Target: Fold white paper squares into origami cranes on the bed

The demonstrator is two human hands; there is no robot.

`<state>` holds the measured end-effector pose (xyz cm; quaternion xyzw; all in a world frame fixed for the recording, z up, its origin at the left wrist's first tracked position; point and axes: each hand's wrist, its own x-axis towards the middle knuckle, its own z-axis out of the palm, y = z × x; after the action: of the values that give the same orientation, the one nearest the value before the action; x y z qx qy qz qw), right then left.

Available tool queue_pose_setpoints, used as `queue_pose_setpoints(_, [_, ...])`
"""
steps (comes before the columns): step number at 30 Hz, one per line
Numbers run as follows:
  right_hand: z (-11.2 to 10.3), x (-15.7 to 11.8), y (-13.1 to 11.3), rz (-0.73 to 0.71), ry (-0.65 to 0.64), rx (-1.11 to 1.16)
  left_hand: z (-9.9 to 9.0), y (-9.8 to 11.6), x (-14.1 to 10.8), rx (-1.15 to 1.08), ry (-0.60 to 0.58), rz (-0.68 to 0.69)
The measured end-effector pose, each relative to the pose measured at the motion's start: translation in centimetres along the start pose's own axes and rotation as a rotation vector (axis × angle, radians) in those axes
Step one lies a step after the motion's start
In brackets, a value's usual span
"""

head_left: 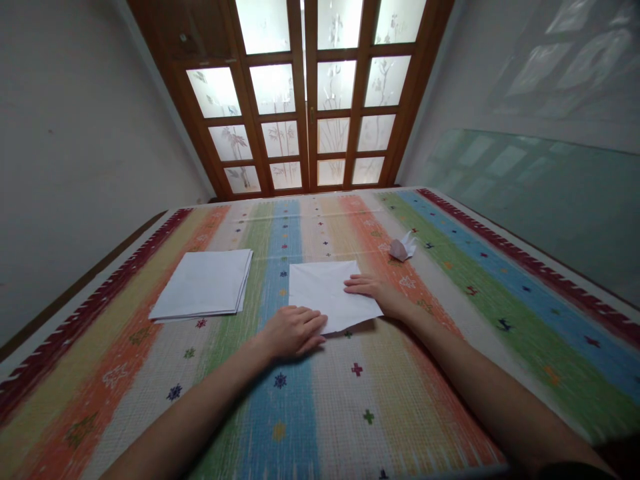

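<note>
A square white sheet of paper (323, 287) lies on the striped tablecloth in front of me, its near right edge lifted slightly. My left hand (295, 330) is at the sheet's near left corner, fingers over the paper and thumb along the near edge, closed on that corner. On the right part of the sheet rests my right hand (373, 290), its fingers stretched out flat on top. Just beyond the right hand stands a small folded paper figure (403, 247) with pointed tips. The left hand hides the corner beneath it.
A stack of white paper sheets (203, 283) lies to the left, edges slightly uneven. The tablecloth (345, 413) has coloured stripes and small printed motifs. Behind the table is a wooden door with glass panes (333, 87). A glass panel (550, 200) leans along the right wall.
</note>
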<state>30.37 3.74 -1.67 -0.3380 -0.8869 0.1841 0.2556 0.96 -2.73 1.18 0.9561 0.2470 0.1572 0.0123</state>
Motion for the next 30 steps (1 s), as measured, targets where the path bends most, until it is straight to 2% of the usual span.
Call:
queue_pose_setpoints(2, [-0.2,-0.1,0.1,0.016,-0.009,0.061,-0.7,-1.0,-0.4,-0.108,-0.052,0.02])
queue_pose_setpoints(6, [-0.8,-0.4,0.5,0.004,-0.009,0.18,-1.6,-3.0,-1.2,-0.26,-0.066,-0.087])
queue_pose_setpoints(11, [-1.2,-0.4,0.8,-0.007,0.015,0.29,-1.5,-3.5,-2.3,-0.251,-0.08,-0.067])
queue_pose_setpoints(14, [-1.1,-0.4,0.8,0.051,0.02,0.299,-0.7,-3.3,-2.5,-0.204,-0.051,-0.13])
queue_pose_setpoints(17, [-1.1,-0.3,0.6,0.069,0.032,0.304,0.0,-3.2,-2.3,-0.208,0.04,-0.209])
queue_pose_setpoints(20, [-0.9,-0.1,0.2,0.098,0.09,0.321,0.3,-3.1,-1.8,-0.306,0.121,-0.283])
queue_pose_setpoints(24, [-0.7,0.2,-0.6,0.324,0.172,0.337,0.1,-2.7,-0.9,-0.463,0.226,-0.6])
queue_pose_setpoints(27, [-0.8,0.5,-1.3,0.439,0.251,0.381,-0.3,-2.7,0.0,-0.624,0.394,-0.781])
queue_pose_setpoints(30, [-1.0,1.0,-2.1,0.398,0.396,0.486,-1.1,-2.6,1.1,-0.861,0.584,-0.85])
